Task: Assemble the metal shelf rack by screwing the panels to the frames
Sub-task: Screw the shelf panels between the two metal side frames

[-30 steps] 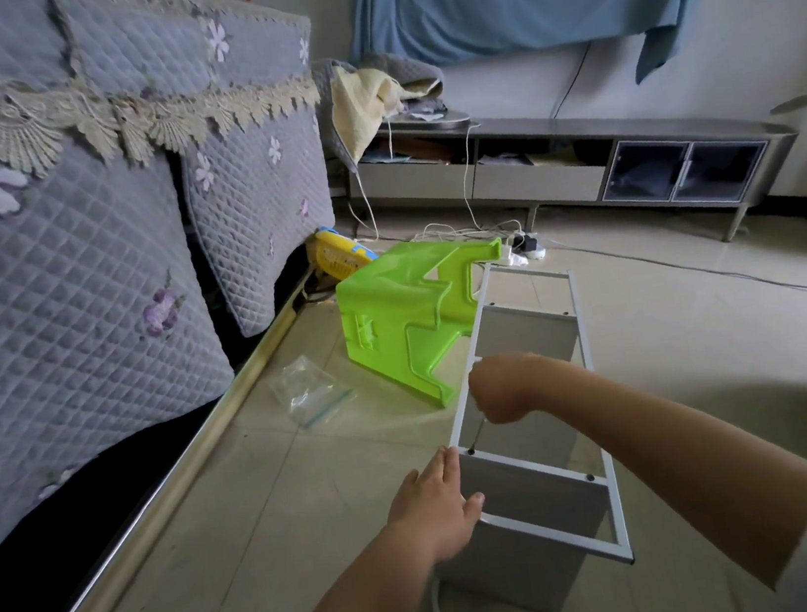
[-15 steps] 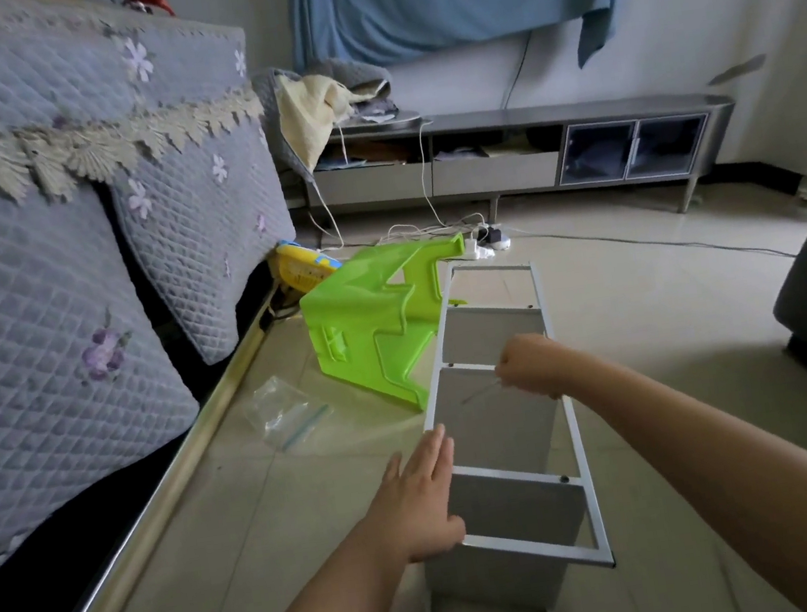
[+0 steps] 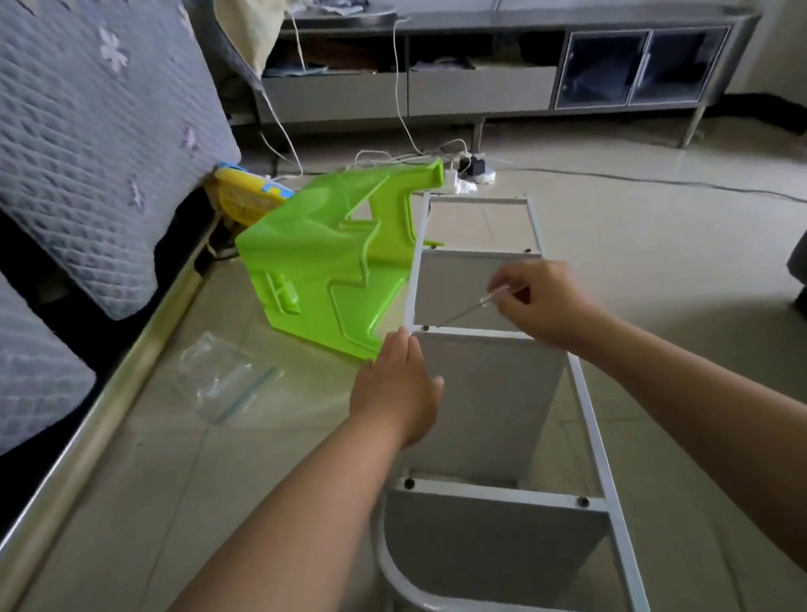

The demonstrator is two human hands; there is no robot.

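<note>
White metal rack lies on its side on the floor, centre frame, long axis running from bottom centre up toward the cabinet at top. Grey panels stand on edge between the white frame rails; dark screw heads show at the joints. Left hand rests flat on the left rail, fingers straight. Right hand pinches a thin screwdriver, tip pointing left-down at a screw by the left rail. Green plastic stool tipped over, touching the rack's left side.
</note>
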